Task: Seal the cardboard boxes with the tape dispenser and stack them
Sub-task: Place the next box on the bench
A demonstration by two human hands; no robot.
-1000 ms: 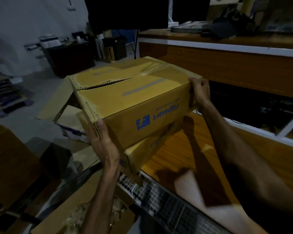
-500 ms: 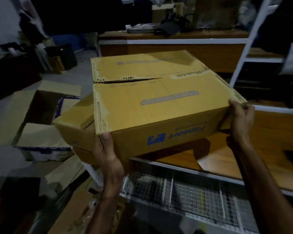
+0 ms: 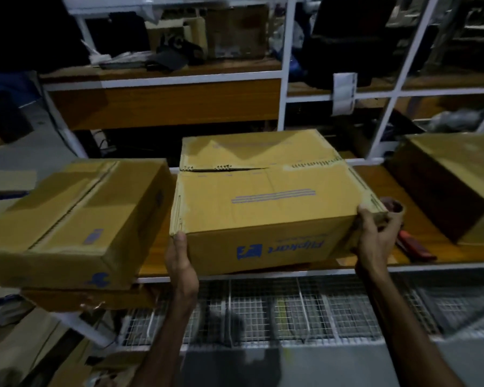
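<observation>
— Cardboard on the far left?
— Yes, a taped box [image 3: 67, 219] stacked on another, overhanging the wooden shelf [image 3: 419, 247].
— And the middle one?
— The held box [image 3: 263, 202] sits low over the shelf's front edge, top seam gaping. The left hand [image 3: 180, 263] grasps its near-left corner, thumb up the edge; the right hand [image 3: 375, 238] clutches the near-right corner.
— Further right?
— A tape dispenser [image 3: 411, 244] lies on the shelf just beside that hand, then a third box [image 3: 453, 185].
</observation>
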